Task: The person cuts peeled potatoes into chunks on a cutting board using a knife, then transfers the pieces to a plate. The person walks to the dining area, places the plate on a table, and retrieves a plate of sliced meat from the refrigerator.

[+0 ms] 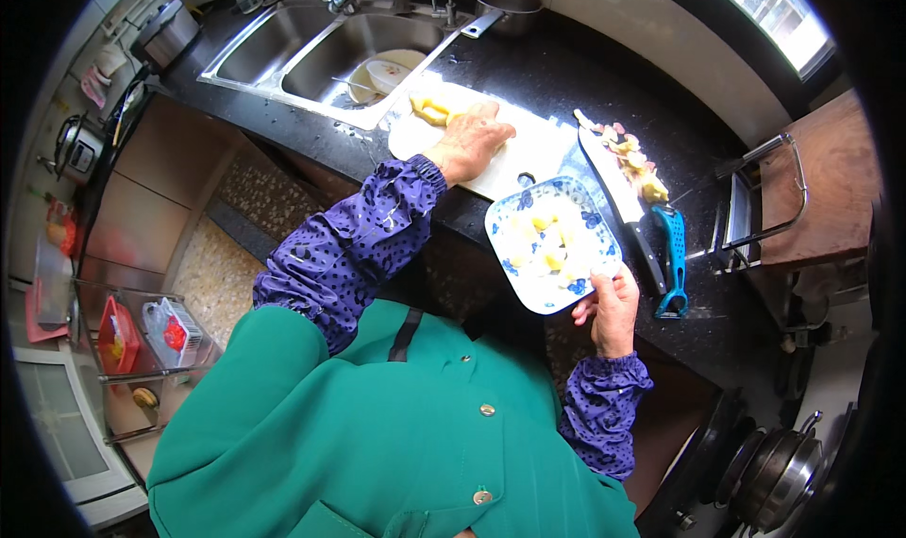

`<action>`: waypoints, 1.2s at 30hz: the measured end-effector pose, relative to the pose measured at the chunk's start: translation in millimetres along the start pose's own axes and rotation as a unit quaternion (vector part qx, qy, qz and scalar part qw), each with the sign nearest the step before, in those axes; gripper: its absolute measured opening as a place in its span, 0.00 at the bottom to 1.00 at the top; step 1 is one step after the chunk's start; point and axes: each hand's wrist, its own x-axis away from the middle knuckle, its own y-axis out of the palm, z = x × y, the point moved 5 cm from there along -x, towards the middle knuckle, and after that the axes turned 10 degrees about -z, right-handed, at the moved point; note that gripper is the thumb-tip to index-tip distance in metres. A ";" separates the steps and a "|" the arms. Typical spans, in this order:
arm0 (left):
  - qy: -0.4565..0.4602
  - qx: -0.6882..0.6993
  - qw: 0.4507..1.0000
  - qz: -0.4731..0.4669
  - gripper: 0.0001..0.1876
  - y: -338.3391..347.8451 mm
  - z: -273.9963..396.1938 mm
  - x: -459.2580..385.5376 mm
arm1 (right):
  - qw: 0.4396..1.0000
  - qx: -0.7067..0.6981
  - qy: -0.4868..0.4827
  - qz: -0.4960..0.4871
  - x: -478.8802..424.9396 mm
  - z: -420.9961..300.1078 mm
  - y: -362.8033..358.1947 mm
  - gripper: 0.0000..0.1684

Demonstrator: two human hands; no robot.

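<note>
My right hand (614, 307) grips the near right rim of a square blue-and-white patterned dish (514, 272), which holds pale yellow food pieces (548, 244). On a white cutting board (417, 141) rests my left hand (476, 140), fingers bent downward; what lies beneath them is hidden. Beside its fingertips, at the board's far left, are peeled yellow pieces (432, 112). A kitchen knife (614, 177) with a black handle lies right of the dish. Next to its handle is a teal peeler (672, 258). Peelings (630, 156) are heaped beyond the blade.
A steel double sink (333, 106) with bowls (386, 74) in it is at the back left. Behind the board stands a steel saucepan (508, 7). A metal rack (796, 177) holding a wooden board (821, 205) borders the black counter at right.
</note>
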 end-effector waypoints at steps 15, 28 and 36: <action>-0.004 0.122 0.992 0.030 0.13 -7.3 2.6 13.7 | 1.000 0.003 0.004 0.001 -1.7 0.5 -0.1 0.13; 0.129 0.195 0.967 0.103 0.12 -36.7 69.8 40.8 | 1.000 0.000 0.004 0.004 0.3 -0.7 -0.2 0.13; -0.067 -0.034 0.991 0.113 0.17 -15.0 -19.7 27.7 | 1.000 0.011 -0.001 -0.001 -0.5 -2.6 1.4 0.12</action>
